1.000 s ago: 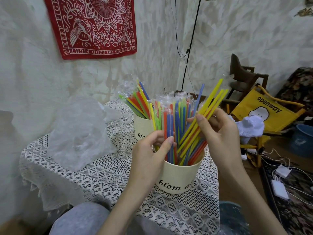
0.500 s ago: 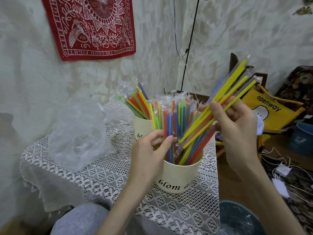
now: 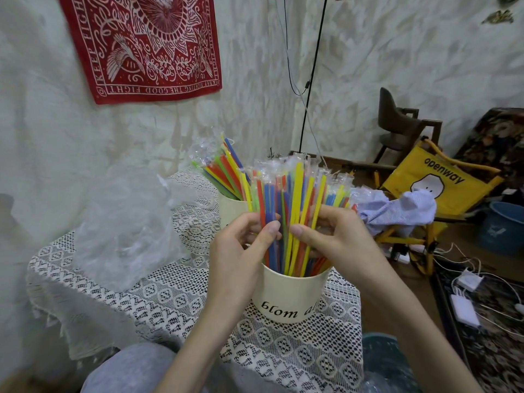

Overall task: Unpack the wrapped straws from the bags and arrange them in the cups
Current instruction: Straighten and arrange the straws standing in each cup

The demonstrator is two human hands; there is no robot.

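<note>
Bare worktop (image 3: 158,302) is left at lower centre of the frame, in front of the near cup (image 3: 289,299). The left of the worktop is occupied by a crumpled plastic bag (image 3: 124,222). Approach from above at frame centre is blocked by upright straws (image 3: 295,199). The far cup (image 3: 231,207) stands just behind.
</note>
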